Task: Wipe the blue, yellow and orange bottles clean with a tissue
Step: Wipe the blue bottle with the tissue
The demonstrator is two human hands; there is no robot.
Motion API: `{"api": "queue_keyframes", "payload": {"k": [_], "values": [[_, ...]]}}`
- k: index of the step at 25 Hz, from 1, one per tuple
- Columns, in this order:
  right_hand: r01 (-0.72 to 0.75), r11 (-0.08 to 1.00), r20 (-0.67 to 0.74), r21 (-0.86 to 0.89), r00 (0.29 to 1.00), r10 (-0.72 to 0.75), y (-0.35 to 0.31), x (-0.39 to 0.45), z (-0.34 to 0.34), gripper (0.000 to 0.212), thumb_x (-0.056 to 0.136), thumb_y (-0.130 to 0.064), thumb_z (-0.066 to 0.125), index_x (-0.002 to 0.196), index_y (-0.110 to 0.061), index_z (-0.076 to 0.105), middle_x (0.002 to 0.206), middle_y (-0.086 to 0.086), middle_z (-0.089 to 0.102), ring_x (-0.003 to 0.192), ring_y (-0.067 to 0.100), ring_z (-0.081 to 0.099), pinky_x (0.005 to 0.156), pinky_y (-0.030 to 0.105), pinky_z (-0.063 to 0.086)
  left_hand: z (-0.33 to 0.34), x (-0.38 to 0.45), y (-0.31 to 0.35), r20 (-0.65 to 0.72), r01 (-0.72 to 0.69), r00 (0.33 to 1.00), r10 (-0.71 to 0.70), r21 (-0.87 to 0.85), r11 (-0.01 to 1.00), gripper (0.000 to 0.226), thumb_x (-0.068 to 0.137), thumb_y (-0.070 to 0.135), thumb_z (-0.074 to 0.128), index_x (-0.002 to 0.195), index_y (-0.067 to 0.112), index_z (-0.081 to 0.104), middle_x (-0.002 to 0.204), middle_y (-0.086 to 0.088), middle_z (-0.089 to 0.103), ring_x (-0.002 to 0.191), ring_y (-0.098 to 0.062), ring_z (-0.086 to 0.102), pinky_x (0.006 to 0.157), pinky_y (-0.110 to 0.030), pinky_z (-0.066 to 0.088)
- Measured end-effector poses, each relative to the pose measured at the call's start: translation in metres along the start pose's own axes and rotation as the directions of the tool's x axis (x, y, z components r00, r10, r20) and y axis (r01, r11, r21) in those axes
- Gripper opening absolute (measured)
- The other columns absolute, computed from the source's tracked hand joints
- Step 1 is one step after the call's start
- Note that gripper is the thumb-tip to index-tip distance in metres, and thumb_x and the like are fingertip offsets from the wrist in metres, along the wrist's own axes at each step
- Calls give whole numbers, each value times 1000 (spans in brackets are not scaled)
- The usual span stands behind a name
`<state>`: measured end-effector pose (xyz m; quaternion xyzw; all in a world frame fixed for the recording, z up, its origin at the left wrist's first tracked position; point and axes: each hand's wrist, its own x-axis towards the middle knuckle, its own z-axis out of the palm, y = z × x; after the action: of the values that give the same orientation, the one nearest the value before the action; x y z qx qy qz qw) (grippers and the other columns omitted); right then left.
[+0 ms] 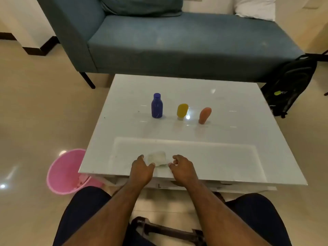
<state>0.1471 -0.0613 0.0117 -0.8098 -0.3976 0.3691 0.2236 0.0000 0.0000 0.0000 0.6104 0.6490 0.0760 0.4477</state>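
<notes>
Both grips, left hand [142, 168] and right hand [182, 167], hang loosely curled, holding nothing, flanking the tissue [158, 158].

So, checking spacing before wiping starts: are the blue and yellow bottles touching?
Apart. The head view shows bare white tabletop between the blue bottle and the yellow bottle.

both forearms are bare to the frame's bottom edge, no sleeves, watch or rings showing. the left hand [141, 170] and right hand [183, 170] are bare too. dark navy shorts or trousers cover both thighs, at seven and five o'clock.
</notes>
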Motion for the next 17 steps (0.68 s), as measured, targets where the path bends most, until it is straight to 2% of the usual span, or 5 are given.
{"api": "queue_keyframes", "payload": {"k": [5, 9, 12, 14, 17], "values": [[0, 999, -5, 36, 1000, 1, -12, 19, 10, 45, 89, -29, 60, 130, -15, 50, 124, 7, 60, 111, 18, 57, 89, 21, 39, 5, 22, 12, -24, 0, 1000, 0, 7, 1000, 67, 93, 27, 67, 149, 5, 39, 142, -21, 55, 127, -32, 55, 104, -36, 43], [15, 1000, -44, -15, 999, -16, -9, 30, 20, 44, 86, -22, 63, 127, -17, 52, 118, 5, 60, 103, 17, 57, 90, 26, 45, 10, 30, 20, 21, 32, 999, -32, -4, 999, 66, 86, 18, 75, 143, 8, 44, 126, -16, 62, 115, -30, 60, 88, -28, 44], [17, 999, -65, 33, 998, -15, -4, 36, 21, 42, 84, -19, 65, 124, -19, 53, 112, 2, 61, 97, 15, 58, 80, 21, 44, 10, 36, 25, 31, 69, 997, -68, -27, 997, 38, 84, 15, 73, 120, 10, 62, 112, -10, 68, 101, -26, 64, 78, -28, 48], [13, 998, -68, 62, 998, -9, -3, 36, 20, 39, 83, -20, 66, 119, -21, 53, 107, 0, 61, 92, 12, 59, 74, 17, 43, 9, 39, 27, 35, 60, 998, -58, -83, 995, 18, 85, 14, 70, 103, 13, 67, 101, -5, 69, 91, -23, 65, 70, -28, 49], [71, 997, -161, 36, 985, -65, -3, 33, 16, 42, 83, -21, 68, 121, -23, 50, 117, -1, 55, 98, 10, 55, 81, 20, 47, 9, 41, 31, 47, 51, 998, -42, -200, 978, 8, 88, 14, 65, 96, 16, 63, 97, -4, 67, 92, -24, 66, 74, -36, 59]]}}
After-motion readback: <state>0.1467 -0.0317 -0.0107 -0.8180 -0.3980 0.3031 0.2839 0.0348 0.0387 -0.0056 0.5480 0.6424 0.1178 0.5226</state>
